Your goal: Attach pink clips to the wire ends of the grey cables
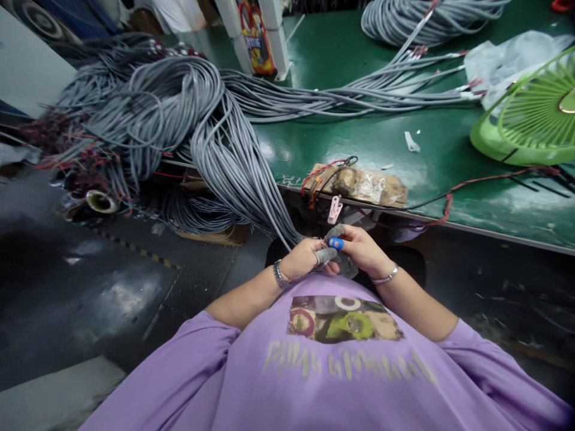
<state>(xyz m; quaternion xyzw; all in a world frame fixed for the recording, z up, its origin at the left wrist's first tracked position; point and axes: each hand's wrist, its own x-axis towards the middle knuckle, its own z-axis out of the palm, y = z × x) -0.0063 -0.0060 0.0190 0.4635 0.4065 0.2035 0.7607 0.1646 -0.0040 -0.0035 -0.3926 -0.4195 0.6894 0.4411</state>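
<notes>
My left hand (303,258), with grey coverings on its fingertips, is closed around the end of a grey cable near the lower edge of the cable bundle (256,167). Meeting it in front of my belly, my right hand (363,250) pinches at the same spot; it wears grey and blue finger covers. Thin reddish wire ends seem to lie between the fingertips, mostly hidden by them. Just above the hands, a pink clip (335,209) hangs at the table edge, beside a taped wooden block (372,187) with red and black leads.
Coiled grey cables with red wire ends heap up at the left of the green table (309,143). A second cable coil (431,21) lies at the back. On the right stand a green fan (534,108) and a plastic bag (516,60). A white post (274,36) rises behind.
</notes>
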